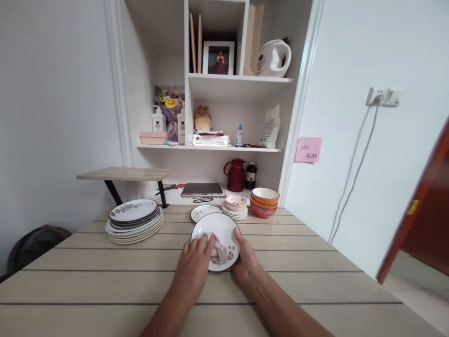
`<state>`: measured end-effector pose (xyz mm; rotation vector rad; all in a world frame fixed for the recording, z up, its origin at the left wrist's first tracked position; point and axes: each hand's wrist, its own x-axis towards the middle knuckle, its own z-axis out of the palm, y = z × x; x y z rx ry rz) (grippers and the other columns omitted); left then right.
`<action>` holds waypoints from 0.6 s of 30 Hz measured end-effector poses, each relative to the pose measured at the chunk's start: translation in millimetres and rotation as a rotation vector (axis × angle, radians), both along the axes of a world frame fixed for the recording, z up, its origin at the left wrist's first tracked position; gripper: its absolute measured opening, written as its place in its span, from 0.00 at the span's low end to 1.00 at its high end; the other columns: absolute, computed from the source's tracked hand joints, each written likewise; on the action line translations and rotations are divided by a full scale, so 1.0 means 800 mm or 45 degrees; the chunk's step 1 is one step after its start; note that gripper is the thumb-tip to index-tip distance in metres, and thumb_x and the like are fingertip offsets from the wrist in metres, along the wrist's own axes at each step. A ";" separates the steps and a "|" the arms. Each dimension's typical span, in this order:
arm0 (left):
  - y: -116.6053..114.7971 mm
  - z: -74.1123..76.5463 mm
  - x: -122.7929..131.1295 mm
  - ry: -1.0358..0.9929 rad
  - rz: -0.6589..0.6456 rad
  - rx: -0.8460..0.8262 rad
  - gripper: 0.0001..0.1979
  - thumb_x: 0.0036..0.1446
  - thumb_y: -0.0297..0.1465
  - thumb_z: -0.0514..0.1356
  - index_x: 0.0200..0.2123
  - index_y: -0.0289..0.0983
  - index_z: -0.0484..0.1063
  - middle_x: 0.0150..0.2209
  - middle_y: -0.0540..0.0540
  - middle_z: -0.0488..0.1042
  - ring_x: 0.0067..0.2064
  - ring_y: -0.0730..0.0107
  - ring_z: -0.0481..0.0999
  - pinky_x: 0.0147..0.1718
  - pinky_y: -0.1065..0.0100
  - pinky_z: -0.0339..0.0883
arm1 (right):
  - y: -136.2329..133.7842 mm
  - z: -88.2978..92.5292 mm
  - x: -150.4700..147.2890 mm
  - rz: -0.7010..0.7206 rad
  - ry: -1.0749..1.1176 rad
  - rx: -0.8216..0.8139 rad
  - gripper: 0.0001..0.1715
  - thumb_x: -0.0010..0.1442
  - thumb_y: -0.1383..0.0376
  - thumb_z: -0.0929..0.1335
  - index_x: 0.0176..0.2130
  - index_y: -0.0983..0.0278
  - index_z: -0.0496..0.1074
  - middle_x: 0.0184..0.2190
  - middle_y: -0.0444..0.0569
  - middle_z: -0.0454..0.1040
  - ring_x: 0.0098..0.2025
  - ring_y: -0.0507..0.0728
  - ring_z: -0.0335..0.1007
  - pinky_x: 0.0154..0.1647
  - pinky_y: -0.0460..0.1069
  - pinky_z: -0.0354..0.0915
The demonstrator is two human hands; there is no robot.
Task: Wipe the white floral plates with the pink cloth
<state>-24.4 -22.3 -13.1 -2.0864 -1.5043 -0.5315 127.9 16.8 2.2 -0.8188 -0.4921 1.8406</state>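
beside a stack of plates [135, 221], the left hand [195, 256] presses a bunched cloth [220, 253], lying left to right, onto a round plate [215, 229] flat, face up on the counter [105, 281]; the right hand [246, 260] grips its right rim.

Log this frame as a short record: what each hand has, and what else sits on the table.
left hand: holds pinkish cloth against the plate's face
right hand: grips right rim of white patterned plate
table: pale wooden planks
left of plate: stack of large plates
behind plate: small plate; saucer stack with pink bowl on top; orange bowls, stacked
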 end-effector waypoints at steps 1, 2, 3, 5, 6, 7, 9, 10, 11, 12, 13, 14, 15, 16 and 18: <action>-0.001 0.000 0.001 0.018 -0.048 -0.022 0.27 0.61 0.20 0.51 0.60 0.45 0.61 0.55 0.45 0.69 0.51 0.63 0.69 0.47 0.61 0.63 | -0.001 0.001 0.001 0.001 -0.005 0.003 0.30 0.59 0.48 0.64 0.48 0.69 0.72 0.38 0.58 0.80 0.42 0.63 0.77 0.47 0.59 0.68; -0.002 0.000 0.001 0.022 -0.081 -0.035 0.27 0.61 0.20 0.51 0.61 0.47 0.60 0.55 0.45 0.69 0.51 0.63 0.69 0.46 0.62 0.63 | -0.002 0.002 0.001 0.009 -0.008 0.014 0.29 0.59 0.48 0.64 0.47 0.69 0.72 0.37 0.57 0.80 0.41 0.62 0.77 0.46 0.58 0.68; -0.003 0.001 0.000 0.012 -0.106 -0.041 0.28 0.61 0.20 0.51 0.62 0.47 0.59 0.55 0.46 0.70 0.50 0.64 0.70 0.46 0.62 0.64 | -0.004 0.003 0.000 0.018 -0.012 0.029 0.29 0.58 0.48 0.65 0.46 0.69 0.72 0.37 0.57 0.80 0.40 0.61 0.77 0.46 0.57 0.69; -0.006 0.005 -0.001 -0.026 -0.154 -0.051 0.28 0.61 0.21 0.51 0.63 0.44 0.56 0.54 0.45 0.70 0.50 0.64 0.70 0.47 0.61 0.64 | -0.009 0.005 -0.003 0.036 -0.037 0.068 0.27 0.58 0.49 0.65 0.44 0.69 0.73 0.36 0.56 0.80 0.38 0.60 0.77 0.44 0.55 0.69; -0.007 0.008 -0.001 -0.044 -0.183 -0.060 0.26 0.61 0.22 0.51 0.62 0.43 0.58 0.54 0.44 0.70 0.50 0.63 0.70 0.47 0.61 0.64 | -0.011 0.006 -0.004 0.050 -0.055 0.086 0.27 0.58 0.49 0.66 0.43 0.70 0.73 0.35 0.56 0.80 0.36 0.60 0.77 0.43 0.54 0.70; -0.008 0.010 -0.001 -0.057 -0.210 -0.070 0.24 0.61 0.23 0.52 0.60 0.42 0.61 0.53 0.44 0.71 0.50 0.63 0.70 0.47 0.61 0.64 | -0.014 0.006 -0.006 0.069 -0.070 0.101 0.27 0.58 0.49 0.66 0.42 0.70 0.74 0.34 0.56 0.80 0.34 0.60 0.77 0.42 0.54 0.70; -0.009 0.014 0.001 -0.072 -0.261 -0.059 0.17 0.61 0.24 0.54 0.53 0.42 0.68 0.51 0.45 0.72 0.48 0.64 0.71 0.46 0.61 0.65 | -0.020 0.008 -0.010 0.108 -0.084 0.116 0.25 0.59 0.50 0.66 0.40 0.71 0.74 0.31 0.55 0.80 0.30 0.59 0.76 0.39 0.53 0.70; -0.009 0.016 0.002 -0.077 -0.281 -0.021 0.15 0.61 0.25 0.54 0.50 0.43 0.70 0.50 0.46 0.73 0.47 0.64 0.71 0.46 0.61 0.65 | -0.022 0.008 -0.012 0.122 -0.083 0.120 0.24 0.59 0.51 0.66 0.39 0.71 0.74 0.30 0.55 0.80 0.29 0.58 0.75 0.38 0.53 0.70; -0.009 0.016 0.003 -0.082 -0.296 0.032 0.15 0.61 0.25 0.55 0.49 0.44 0.71 0.49 0.46 0.73 0.47 0.64 0.71 0.46 0.61 0.64 | -0.024 0.009 -0.014 0.133 -0.075 0.123 0.23 0.59 0.52 0.66 0.39 0.71 0.74 0.30 0.54 0.80 0.28 0.57 0.75 0.39 0.53 0.70; -0.009 0.017 0.003 -0.090 -0.296 0.094 0.15 0.61 0.26 0.55 0.49 0.45 0.71 0.48 0.47 0.73 0.47 0.65 0.71 0.47 0.60 0.63 | -0.026 0.009 -0.016 0.146 -0.059 0.129 0.23 0.59 0.53 0.67 0.40 0.71 0.74 0.30 0.54 0.80 0.29 0.57 0.76 0.40 0.52 0.69; -0.009 0.018 0.003 -0.102 -0.279 0.154 0.16 0.61 0.26 0.55 0.50 0.46 0.70 0.48 0.46 0.73 0.47 0.64 0.71 0.49 0.59 0.62 | -0.028 0.009 -0.018 0.167 -0.041 0.137 0.23 0.59 0.53 0.67 0.41 0.71 0.74 0.31 0.53 0.80 0.31 0.57 0.76 0.41 0.52 0.69; -0.009 0.019 0.002 -0.119 -0.240 0.202 0.16 0.61 0.26 0.56 0.51 0.46 0.70 0.49 0.46 0.73 0.48 0.64 0.71 0.51 0.58 0.61 | -0.030 0.009 -0.020 0.193 -0.023 0.149 0.23 0.58 0.53 0.67 0.43 0.71 0.74 0.32 0.54 0.81 0.33 0.58 0.77 0.43 0.52 0.69; -0.009 0.020 0.000 -0.143 -0.178 0.237 0.17 0.61 0.26 0.56 0.52 0.47 0.70 0.49 0.46 0.73 0.48 0.63 0.71 0.52 0.56 0.59 | -0.031 0.008 -0.022 0.219 -0.007 0.161 0.25 0.58 0.53 0.67 0.44 0.71 0.74 0.34 0.54 0.81 0.36 0.58 0.77 0.45 0.53 0.68; -0.010 0.022 -0.003 -0.170 -0.105 0.258 0.17 0.61 0.26 0.57 0.52 0.47 0.70 0.49 0.46 0.73 0.48 0.63 0.71 0.53 0.55 0.58 | -0.032 0.008 -0.024 0.242 0.003 0.170 0.25 0.58 0.53 0.68 0.46 0.70 0.74 0.35 0.54 0.81 0.38 0.59 0.77 0.47 0.53 0.67; -0.011 0.026 -0.009 -0.216 0.048 0.276 0.17 0.60 0.27 0.57 0.52 0.48 0.70 0.49 0.46 0.74 0.48 0.61 0.71 0.53 0.53 0.57 | -0.033 0.007 -0.027 0.259 0.005 0.175 0.27 0.58 0.53 0.68 0.48 0.70 0.73 0.37 0.55 0.81 0.40 0.60 0.77 0.49 0.54 0.67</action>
